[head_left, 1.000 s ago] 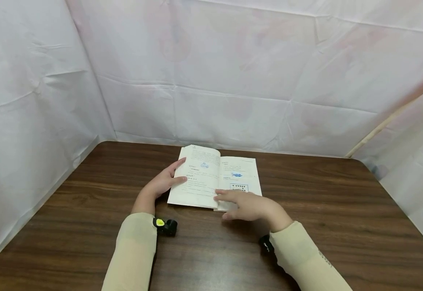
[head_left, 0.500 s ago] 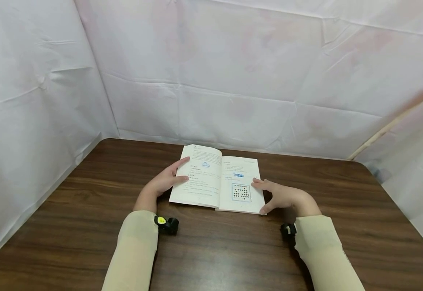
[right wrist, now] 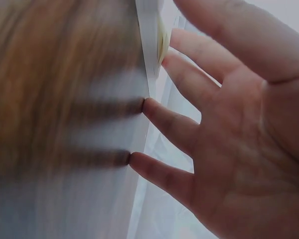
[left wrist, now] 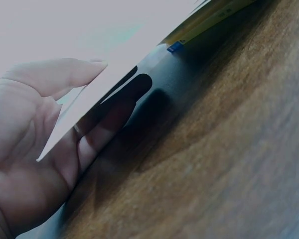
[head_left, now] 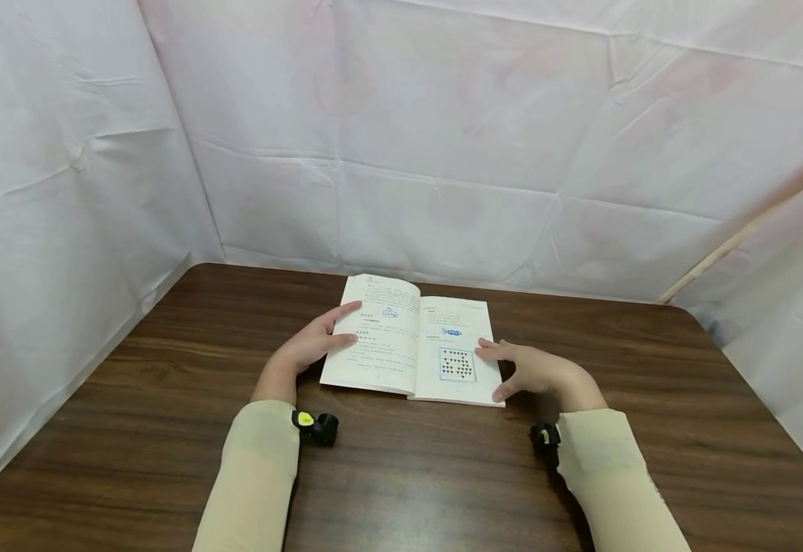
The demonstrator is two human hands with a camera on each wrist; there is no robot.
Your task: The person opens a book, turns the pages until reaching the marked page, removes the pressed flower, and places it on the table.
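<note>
One open book, two hands at edges, one table.

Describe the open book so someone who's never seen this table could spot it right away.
On the dark wooden table, near its far edge by the white sheet, lies the open book between the left hand and right hand. Its right page bears a grid of dark triangles.

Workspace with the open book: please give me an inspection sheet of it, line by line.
Surface: dark wood-grain table.
Job's things: open book lying flat, triangle grid printed on its right page.
Clutter: nothing seen.
Grippers: left hand grips the book's left edge, thumb on the page, fingers beneath; right hand touches the right edge with straight fingers.
Cables: nothing seen.
Surroundings: white sheeting on three sides; a small camera at the left wrist.
</note>
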